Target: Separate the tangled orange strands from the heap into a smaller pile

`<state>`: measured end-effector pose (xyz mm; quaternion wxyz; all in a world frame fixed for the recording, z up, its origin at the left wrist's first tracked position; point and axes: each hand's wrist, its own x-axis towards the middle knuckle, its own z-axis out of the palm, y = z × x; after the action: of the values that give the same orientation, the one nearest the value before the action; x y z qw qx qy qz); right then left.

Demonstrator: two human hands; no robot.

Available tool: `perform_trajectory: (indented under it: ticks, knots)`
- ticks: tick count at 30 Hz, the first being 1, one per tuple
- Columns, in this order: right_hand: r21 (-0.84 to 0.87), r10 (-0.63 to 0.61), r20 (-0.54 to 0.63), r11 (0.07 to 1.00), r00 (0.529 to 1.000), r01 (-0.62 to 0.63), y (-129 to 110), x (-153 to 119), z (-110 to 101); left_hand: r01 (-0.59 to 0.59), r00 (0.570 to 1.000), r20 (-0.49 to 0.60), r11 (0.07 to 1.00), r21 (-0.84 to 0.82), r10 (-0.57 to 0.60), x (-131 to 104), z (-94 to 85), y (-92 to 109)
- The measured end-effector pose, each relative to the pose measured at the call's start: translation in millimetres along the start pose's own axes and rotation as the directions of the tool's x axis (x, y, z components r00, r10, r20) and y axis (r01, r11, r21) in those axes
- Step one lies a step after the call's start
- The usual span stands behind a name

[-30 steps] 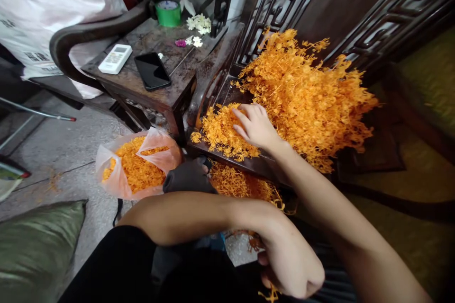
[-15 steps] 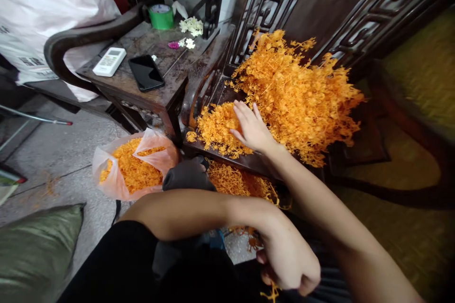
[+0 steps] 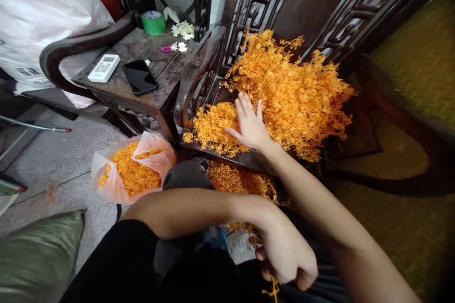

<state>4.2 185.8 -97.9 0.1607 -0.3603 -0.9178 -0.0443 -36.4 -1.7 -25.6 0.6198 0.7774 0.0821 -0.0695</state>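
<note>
My right hand (image 3: 250, 125), fingers spread, rests on the edge of a small heap of loose orange flower-like bits (image 3: 216, 128) on a dark wooden chair seat. Right behind it rises a big pile of branching orange sprigs (image 3: 295, 94), leaning toward the carved chair back. My left hand (image 3: 289, 251) is closed low in front of my body. Thin orange sprig stems (image 3: 273, 289) stick out below its curled fingers; the rest of them is hidden in the hand. Under the seat edge lies a tangle of orange stems (image 3: 241, 180).
A pink plastic bag (image 3: 103, 182) on the floor holds more orange bits. The side table (image 3: 170, 73) carries a phone (image 3: 140, 77), a white remote (image 3: 104, 68), green tape (image 3: 153, 23) and white flowers (image 3: 183, 30). A green sack (image 3: 39, 255) lies at lower left.
The whole view has shifted slightly. My right hand's fingers have spread a little more on the orange heap. My left hand stays closed around the orange stems.
</note>
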Motion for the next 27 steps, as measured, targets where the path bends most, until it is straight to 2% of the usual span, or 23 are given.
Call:
perform_trajectory:
  ticks: [1,2,3,4,7,8,9,10,11,12,13,14,16,17,18,20,22,24,27]
  knots:
    - [0.029,0.018,-0.041,0.999,0.999,-0.016,7.9,-2.4,-9.6,0.007,0.988,0.157,1.000,-0.030,-0.003,0.1,-6.6,1.1]
    - [0.063,0.043,-0.096,0.997,0.994,-0.037,16.7,-6.2,-21.0,0.014,0.957,0.289,0.998,-0.056,0.002,-0.6,-12.8,2.4]
    - [0.101,0.066,-0.156,0.994,0.986,-0.050,25.7,-11.7,-33.9,0.016,0.931,0.366,0.997,-0.074,0.013,-2.3,-18.3,4.0]
    - [0.141,0.090,-0.215,0.988,0.972,-0.061,33.9,-18.8,-47.7,0.007,0.929,0.370,0.996,-0.089,0.026,-5.1,-23.0,5.9]
    - [0.360,0.247,-0.359,0.926,0.900,-0.110,45.2,-49.7,-89.8,-0.052,0.972,0.216,0.979,-0.195,0.094,-18.1,-34.1,15.0]
    - [0.497,0.345,-0.366,0.858,0.864,-0.132,42.8,-62.2,-102.0,-0.085,0.987,0.111,0.959,-0.272,0.119,-22.9,-37.6,19.0]
    - [0.652,0.449,-0.323,0.744,0.833,-0.148,37.4,-75.0,-112.5,-0.128,0.992,-0.026,0.926,-0.356,0.127,-27.2,-41.2,23.3]
    - [0.795,0.536,-0.227,0.584,0.813,-0.163,29.6,-87.8,-120.8,-0.184,0.977,-0.178,0.883,-0.433,0.117,-30.8,-45.1,27.5]
    - [0.897,0.584,-0.092,0.401,0.807,-0.188,20.2,-100.1,-126.7,-0.256,0.937,-0.337,0.833,-0.491,0.089,-33.7,-49.3,31.3]
    - [0.941,0.572,0.071,0.232,0.817,-0.245,10.1,-111.4,-130.2,-0.336,0.873,-0.485,0.783,-0.523,0.051,-35.8,-53.5,34.3]
    - [0.946,0.531,0.206,0.108,0.822,-0.306,0.3,-121.2,-131.5,-0.417,0.788,-0.615,0.741,-0.525,0.008,-37.2,-57.8,36.3]
    - [0.935,0.480,0.291,0.040,0.827,-0.353,-8.5,-129.4,-131.1,-0.494,0.690,-0.723,0.710,-0.502,-0.030,-38.0,-61.9,36.9]
    - [0.924,0.387,0.361,-0.026,0.849,-0.381,-22.0,-140.5,-127.4,-0.613,0.503,-0.861,0.671,-0.418,-0.077,-38.2,-69.1,34.4]
    - [0.927,0.346,0.368,-0.063,0.863,-0.369,-26.3,-143.6,-125.6,-0.647,0.434,-0.896,0.661,-0.379,-0.089,-37.9,-72.1,31.8]
    - [0.926,0.309,0.377,-0.117,0.873,-0.358,-29.2,-145.5,-124.5,-0.667,0.389,-0.916,0.657,-0.352,-0.096,-37.3,-74.6,28.8]
    - [0.908,0.275,0.403,-0.240,0.873,-0.344,-31.9,-147.1,-125.8,-0.678,0.349,-0.931,0.657,-0.330,-0.108,-35.7,-78.2,23.3]
    - [0.896,0.324,0.409,-0.320,0.853,-0.308,-31.8,-148.2,-130.7,-0.672,0.348,-0.930,0.661,-0.334,-0.117,-33.9,-80.0,20.8]
    - [0.898,0.407,0.404,-0.347,0.819,-0.270,-29.9,-150.3,-136.6,-0.663,0.358,-0.926,0.665,-0.345,-0.123,-32.4,-80.7,21.4]
    - [0.908,0.506,0.398,-0.337,0.765,-0.250,-24.8,-154.9,-143.0,-0.644,0.365,-0.923,0.684,-0.343,-0.120,-30.6,-81.5,25.4]
